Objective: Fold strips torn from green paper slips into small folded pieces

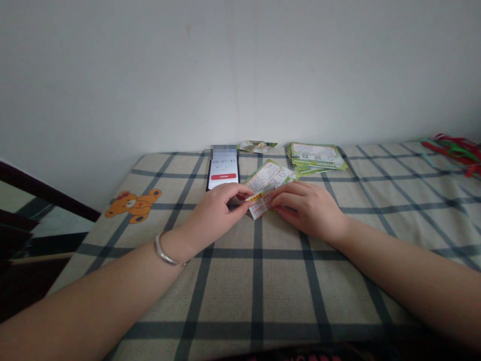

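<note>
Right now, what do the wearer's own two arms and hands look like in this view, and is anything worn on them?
Both arms are bare, with no sleeve showing on either forearm. The left hand and right hand wear no gloves. A shiny silver-coloured open bangle sits at the left wrist; nothing is visible on the right wrist.
</note>
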Motion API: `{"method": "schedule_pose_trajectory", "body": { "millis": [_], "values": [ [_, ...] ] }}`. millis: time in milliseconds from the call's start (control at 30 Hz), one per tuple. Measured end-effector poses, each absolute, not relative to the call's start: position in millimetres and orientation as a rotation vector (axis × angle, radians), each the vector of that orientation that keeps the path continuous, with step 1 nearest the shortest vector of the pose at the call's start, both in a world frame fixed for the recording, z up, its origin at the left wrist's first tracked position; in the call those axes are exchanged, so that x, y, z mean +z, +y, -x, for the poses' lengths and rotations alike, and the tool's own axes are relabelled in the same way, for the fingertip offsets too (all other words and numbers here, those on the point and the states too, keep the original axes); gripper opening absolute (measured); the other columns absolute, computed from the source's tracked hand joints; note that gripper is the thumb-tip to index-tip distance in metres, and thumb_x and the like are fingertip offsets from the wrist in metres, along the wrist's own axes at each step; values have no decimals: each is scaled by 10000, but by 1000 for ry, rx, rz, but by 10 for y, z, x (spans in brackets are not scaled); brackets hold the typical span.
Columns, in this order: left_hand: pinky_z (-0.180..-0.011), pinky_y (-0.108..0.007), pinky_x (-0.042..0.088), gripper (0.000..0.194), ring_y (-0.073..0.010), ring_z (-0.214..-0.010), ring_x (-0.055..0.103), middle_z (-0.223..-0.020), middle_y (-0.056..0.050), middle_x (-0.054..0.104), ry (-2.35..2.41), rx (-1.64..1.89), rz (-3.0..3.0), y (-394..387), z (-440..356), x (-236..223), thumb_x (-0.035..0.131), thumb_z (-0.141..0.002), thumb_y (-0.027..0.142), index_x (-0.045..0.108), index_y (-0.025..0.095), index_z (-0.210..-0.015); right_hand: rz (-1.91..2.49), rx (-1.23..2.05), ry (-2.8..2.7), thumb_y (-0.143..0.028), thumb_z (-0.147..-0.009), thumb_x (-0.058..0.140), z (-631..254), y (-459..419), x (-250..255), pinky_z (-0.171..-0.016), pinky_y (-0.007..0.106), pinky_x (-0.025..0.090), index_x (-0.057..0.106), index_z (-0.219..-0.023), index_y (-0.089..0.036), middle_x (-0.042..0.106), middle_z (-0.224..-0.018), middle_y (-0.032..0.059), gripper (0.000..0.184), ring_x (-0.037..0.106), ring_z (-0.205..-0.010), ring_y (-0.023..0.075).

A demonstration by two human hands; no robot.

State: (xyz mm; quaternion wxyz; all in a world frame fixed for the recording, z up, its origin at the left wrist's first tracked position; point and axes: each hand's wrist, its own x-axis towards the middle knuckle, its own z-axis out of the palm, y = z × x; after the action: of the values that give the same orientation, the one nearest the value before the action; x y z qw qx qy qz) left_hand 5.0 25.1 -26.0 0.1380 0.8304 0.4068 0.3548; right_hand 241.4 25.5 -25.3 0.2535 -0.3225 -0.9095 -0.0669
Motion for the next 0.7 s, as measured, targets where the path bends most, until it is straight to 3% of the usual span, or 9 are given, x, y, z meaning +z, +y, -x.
{"method": "schedule_pose_trajectory", "body": {
  "millis": [233, 700],
  "values": [
    [-848, -281, 504, 91, -135, -894, 634, -920, -6, 689, 1029, 1105, -2600, 209, -42, -228, 616, -853, 146, 636, 180, -934, 953, -183, -2277, -201, -853, 611, -2405, 252, -258, -768, 300, 515, 622, -1050, -201, 657, -1101, 61, 197, 637, -960, 192],
    [-899, -329, 495, 124, -157, -959, 617, -957, -12, 683, 871, 994, -2567, 217, -39, -209, 660, -852, 219, 624, 202, -969, 807, -251, -2293, -207, -865, 599, -2441, 251, -245, -792, 353, 487, 653, -1007, -206, 667, -1035, 72, 152, 597, -929, 210]
  ]
}}
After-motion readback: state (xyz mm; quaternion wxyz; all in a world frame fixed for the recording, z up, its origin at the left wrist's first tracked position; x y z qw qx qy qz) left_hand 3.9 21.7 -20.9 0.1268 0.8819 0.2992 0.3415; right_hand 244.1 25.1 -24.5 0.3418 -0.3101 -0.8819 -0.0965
